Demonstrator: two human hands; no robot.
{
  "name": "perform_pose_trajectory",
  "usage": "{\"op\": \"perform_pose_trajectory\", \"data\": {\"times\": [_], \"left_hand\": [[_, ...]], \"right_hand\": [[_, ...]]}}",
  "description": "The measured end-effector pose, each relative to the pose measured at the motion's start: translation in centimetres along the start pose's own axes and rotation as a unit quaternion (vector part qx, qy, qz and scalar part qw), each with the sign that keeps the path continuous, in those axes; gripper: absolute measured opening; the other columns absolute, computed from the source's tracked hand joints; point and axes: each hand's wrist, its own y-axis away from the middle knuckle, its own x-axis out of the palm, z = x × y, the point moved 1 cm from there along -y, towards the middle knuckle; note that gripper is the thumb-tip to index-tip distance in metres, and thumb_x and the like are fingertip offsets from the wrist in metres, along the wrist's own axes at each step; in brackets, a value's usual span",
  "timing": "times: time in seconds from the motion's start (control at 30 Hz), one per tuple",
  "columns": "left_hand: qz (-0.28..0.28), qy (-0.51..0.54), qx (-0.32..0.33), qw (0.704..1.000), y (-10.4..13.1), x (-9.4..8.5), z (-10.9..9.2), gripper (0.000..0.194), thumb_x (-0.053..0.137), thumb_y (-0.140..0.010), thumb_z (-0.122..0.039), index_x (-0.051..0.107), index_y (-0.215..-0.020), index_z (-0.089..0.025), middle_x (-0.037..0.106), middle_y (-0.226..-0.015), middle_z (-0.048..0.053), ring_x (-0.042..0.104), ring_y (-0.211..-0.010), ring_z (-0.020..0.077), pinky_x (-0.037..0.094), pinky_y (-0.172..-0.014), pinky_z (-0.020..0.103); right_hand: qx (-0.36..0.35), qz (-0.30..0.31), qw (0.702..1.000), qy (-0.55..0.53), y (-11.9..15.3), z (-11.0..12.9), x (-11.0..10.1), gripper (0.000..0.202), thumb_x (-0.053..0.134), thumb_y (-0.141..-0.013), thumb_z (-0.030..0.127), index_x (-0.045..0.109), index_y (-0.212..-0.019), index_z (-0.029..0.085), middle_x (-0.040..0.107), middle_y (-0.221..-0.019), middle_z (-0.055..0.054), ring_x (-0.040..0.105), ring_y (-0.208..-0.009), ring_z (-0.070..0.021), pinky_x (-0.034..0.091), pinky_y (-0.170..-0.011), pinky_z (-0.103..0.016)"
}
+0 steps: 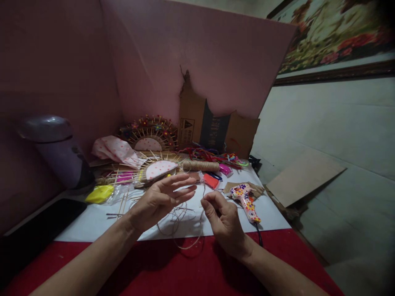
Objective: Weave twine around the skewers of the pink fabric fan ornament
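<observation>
My left hand (162, 201) hovers over the white sheet with its fingers stretched out and apart, holding nothing. To its right, my right hand (225, 220) pinches a thin twine (188, 248) between thumb and forefinger. The twine loops down below my hands, across the edge of the white sheet and the red cloth. Just behind my left hand lies a half-round piece (160, 169) with a dotted cover and sticks fanning out. A roll of twine (200, 165) lies behind my hands. A flowered glue gun (247, 202) rests on brown cardboard right of my right hand.
A purple bottle (61, 156) and a dark flat object (46, 224) stand and lie at the left. Yellow clay (100, 194) and a red packet (211, 181) lie on the white sheet (268, 218). Torn cardboard (243, 133) stands behind coloured strands (210, 155).
</observation>
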Motion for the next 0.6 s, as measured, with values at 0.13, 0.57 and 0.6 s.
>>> {"op": "perform_pose_trajectory", "data": {"times": [0.13,0.57,0.6], "left_hand": [[-0.036,0.046,0.016,0.998,-0.01,-0.07,-0.07,0.054,0.047,-0.055,0.003,0.064,-0.104,-0.012,0.065,-0.114,0.013,0.046,-0.123,0.0277,0.028,-0.108,0.043],[-0.119,0.035,-0.002,0.992,-0.15,-0.07,0.53,0.081,0.038,-0.041,0.012,0.056,-0.115,-0.018,0.063,-0.115,0.007,0.049,-0.119,0.0216,0.033,-0.105,0.038],[-0.141,0.033,0.008,0.989,-0.11,-0.09,0.43,0.078,0.038,-0.041,0.012,0.058,-0.111,-0.016,0.063,-0.113,0.008,0.051,-0.117,0.0204,0.035,-0.104,0.035]], "right_hand": [[0.004,-0.007,1.0,0.005,0.11,-0.1,0.06,0.013,0.045,-0.089,0.024,0.047,-0.076,0.02,0.044,-0.057,0.005,0.039,-0.048,-0.0085,0.028,-0.046,-0.022],[-0.007,-0.007,1.0,0.013,0.29,-0.39,0.06,0.011,0.046,-0.089,0.023,0.048,-0.079,0.02,0.041,-0.056,0.006,0.037,-0.046,-0.0079,0.027,-0.045,-0.022],[-0.006,-0.008,1.0,0.013,0.26,-0.38,0.05,0.012,0.046,-0.089,0.024,0.048,-0.078,0.02,0.041,-0.056,0.006,0.036,-0.046,-0.008,0.027,-0.045,-0.022]]}}
